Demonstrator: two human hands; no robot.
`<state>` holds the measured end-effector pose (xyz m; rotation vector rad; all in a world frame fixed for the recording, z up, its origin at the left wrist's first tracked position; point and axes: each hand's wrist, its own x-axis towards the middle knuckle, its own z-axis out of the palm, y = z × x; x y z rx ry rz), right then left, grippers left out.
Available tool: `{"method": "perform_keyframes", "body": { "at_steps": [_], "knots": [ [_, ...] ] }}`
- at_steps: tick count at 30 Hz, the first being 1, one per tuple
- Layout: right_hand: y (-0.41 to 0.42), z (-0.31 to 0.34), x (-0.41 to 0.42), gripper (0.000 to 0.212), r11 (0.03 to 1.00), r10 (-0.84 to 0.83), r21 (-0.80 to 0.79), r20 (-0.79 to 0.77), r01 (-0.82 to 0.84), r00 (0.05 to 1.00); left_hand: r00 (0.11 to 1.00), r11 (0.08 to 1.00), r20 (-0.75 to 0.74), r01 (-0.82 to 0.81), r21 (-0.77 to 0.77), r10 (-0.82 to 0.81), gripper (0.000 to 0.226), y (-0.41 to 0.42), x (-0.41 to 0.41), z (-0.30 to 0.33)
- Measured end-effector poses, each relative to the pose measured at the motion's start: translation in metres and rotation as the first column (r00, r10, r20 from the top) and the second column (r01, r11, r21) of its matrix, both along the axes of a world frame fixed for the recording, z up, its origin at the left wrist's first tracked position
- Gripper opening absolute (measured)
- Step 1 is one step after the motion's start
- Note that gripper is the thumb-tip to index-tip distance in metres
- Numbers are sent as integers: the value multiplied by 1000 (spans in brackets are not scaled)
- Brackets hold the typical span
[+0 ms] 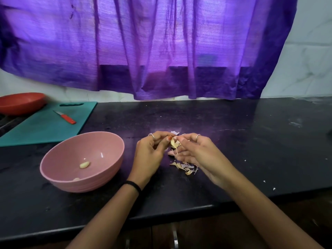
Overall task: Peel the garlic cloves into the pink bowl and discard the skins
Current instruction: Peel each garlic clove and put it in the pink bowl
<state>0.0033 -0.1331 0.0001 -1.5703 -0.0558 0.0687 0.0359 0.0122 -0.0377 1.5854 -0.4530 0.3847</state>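
Note:
A pink bowl sits on the black counter at the left, with a peeled garlic clove inside and another pale piece near its front wall. My left hand pinches a garlic clove just right of the bowl. My right hand meets it there, thumb and fingers pinching a strip of skin hanging from the clove. A pile of loose skins lies on the counter under my right hand. More skin shows behind the fingers.
A teal cutting board lies at the back left with a small red-handled knife on it. A red bowl sits behind it. A purple curtain hangs over the back wall. The counter's front edge runs under my forearms.

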Motion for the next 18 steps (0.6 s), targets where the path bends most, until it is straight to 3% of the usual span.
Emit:
{"method": "perform_keyframes", "body": {
  "at_steps": [4, 7, 12, 18],
  "knots": [
    [6, 9, -3, 17, 946, 98, 320, -164, -41, 981, 997, 999, 63, -39, -13, 40, 21, 1, -2, 1],
    [8, 12, -2, 18, 907, 150, 419, -215, -48, 965, 994, 998, 91, -54, -11, 55, 25, 2, -3, 2],
    [7, 12, -3, 12, 928, 97, 372, -198, -17, 975, 990, 996, 112, -85, 37, 81, 28, 2, -4, 0],
    [6, 8, -5, 17, 982, -12, 188, -59, 22, 998, 992, 992, 84, -105, 74, 99, 34, 0, -4, -4]
  ]
}}
